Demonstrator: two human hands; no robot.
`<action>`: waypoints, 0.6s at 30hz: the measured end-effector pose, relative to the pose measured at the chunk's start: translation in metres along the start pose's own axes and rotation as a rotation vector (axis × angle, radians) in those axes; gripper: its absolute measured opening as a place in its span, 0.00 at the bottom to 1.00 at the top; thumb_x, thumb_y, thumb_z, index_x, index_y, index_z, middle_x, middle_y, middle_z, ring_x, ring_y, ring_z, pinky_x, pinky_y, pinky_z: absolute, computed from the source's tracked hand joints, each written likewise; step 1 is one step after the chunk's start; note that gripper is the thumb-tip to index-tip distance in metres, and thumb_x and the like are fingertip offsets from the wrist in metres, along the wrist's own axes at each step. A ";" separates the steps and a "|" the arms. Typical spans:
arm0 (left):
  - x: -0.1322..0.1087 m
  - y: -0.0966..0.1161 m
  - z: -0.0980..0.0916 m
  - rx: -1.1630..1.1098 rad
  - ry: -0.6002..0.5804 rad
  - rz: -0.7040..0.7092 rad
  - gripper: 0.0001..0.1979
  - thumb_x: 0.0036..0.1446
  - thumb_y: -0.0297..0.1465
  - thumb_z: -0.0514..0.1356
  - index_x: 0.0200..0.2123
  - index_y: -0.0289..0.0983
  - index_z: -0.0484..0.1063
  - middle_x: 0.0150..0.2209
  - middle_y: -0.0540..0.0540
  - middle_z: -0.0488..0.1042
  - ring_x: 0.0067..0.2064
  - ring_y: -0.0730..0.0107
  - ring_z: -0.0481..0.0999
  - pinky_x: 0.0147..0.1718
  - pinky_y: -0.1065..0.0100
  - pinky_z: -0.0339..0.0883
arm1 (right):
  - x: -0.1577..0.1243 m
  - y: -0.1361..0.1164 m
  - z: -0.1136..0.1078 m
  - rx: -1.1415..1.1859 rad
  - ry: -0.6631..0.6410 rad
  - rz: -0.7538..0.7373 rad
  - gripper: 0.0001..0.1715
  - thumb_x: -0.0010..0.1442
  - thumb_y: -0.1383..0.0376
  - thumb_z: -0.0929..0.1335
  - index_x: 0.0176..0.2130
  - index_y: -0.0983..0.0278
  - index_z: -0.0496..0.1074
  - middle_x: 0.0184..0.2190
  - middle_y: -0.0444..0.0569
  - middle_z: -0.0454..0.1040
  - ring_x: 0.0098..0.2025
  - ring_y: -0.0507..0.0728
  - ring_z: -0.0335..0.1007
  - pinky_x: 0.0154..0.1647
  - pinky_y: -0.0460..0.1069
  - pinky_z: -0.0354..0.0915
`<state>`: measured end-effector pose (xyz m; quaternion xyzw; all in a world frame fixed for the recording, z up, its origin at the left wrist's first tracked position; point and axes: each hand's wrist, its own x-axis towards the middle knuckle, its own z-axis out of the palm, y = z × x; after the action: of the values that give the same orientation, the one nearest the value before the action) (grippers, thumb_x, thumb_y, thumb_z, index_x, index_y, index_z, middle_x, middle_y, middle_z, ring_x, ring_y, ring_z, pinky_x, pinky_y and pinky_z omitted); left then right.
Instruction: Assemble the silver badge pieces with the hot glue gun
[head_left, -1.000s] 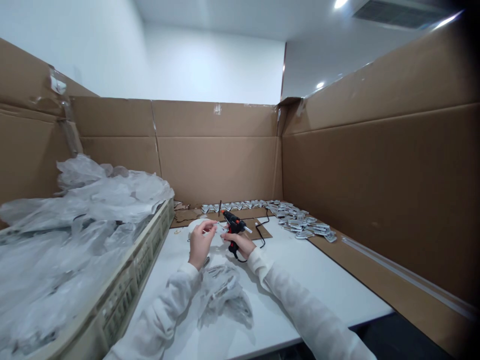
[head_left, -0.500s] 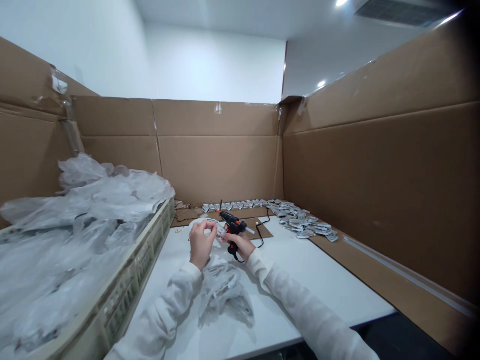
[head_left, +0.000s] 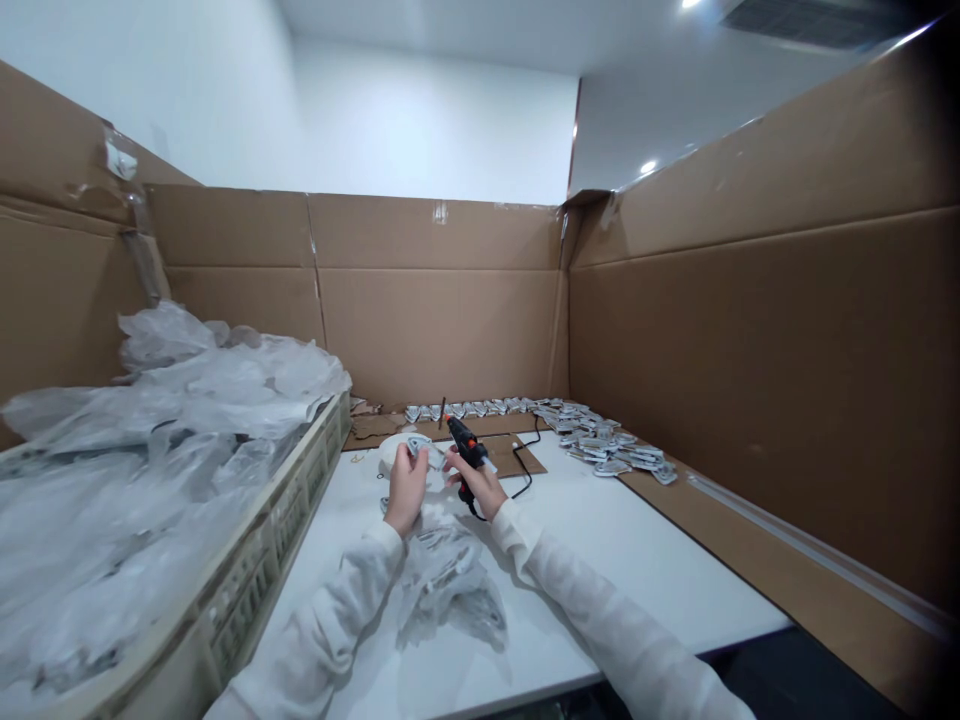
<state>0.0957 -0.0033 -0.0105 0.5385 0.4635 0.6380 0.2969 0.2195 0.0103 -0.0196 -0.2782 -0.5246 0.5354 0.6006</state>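
Between the fingers of my left hand point(head_left: 406, 490) is a small flat grey-and-white piece point(head_left: 420, 443), held up over the table; its exact kind is too small to tell. My right hand point(head_left: 482, 484) is wrapped round a black hot glue gun point(head_left: 468, 443) with an orange tip, which points up and away from me. The two hands are close together, with the gun to the right of the piece. Below them a clear plastic bag point(head_left: 450, 590) with pieces inside lies on the white table point(head_left: 585, 590).
A plastic crate point(head_left: 247, 580) heaped with clear bags point(head_left: 165, 500) stands at the left. Far back, a row of small pieces point(head_left: 469, 409) sits on cardboard, with a pile of them point(head_left: 600, 440) to the right. A black cord point(head_left: 528, 470) trails from the gun. Cardboard walls point(head_left: 442, 320) surround the table.
My left hand has turned, so the grey-and-white piece now shows above its fingers. The glue gun has tilted and shifted slightly right, apart from the piece.
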 end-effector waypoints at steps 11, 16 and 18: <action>0.005 0.002 -0.004 -0.240 -0.048 -0.119 0.11 0.51 0.37 0.54 0.34 0.36 0.59 0.26 0.50 0.68 0.21 0.78 0.67 0.16 0.78 0.54 | -0.003 -0.008 0.002 -0.179 0.004 0.013 0.30 0.47 0.43 0.64 0.22 0.68 0.69 0.19 0.51 0.69 0.18 0.52 0.63 0.15 0.45 0.59; 0.003 0.003 -0.002 -0.233 -0.111 -0.129 0.13 0.49 0.38 0.55 0.33 0.36 0.59 0.22 0.53 0.65 0.18 0.80 0.62 0.14 0.78 0.49 | -0.005 -0.011 0.002 -0.288 0.055 0.018 0.32 0.47 0.41 0.63 0.18 0.67 0.67 0.16 0.50 0.68 0.16 0.50 0.60 0.16 0.45 0.58; 0.002 0.005 -0.001 -0.243 -0.127 -0.131 0.13 0.48 0.39 0.55 0.33 0.36 0.59 0.24 0.52 0.66 0.19 0.81 0.62 0.14 0.79 0.49 | -0.004 -0.012 0.001 -0.314 0.075 0.029 0.32 0.47 0.41 0.63 0.17 0.67 0.67 0.16 0.50 0.68 0.15 0.50 0.60 0.16 0.45 0.58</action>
<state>0.0949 -0.0040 -0.0052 0.5065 0.3975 0.6331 0.4297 0.2236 0.0029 -0.0105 -0.3960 -0.5751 0.4445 0.5611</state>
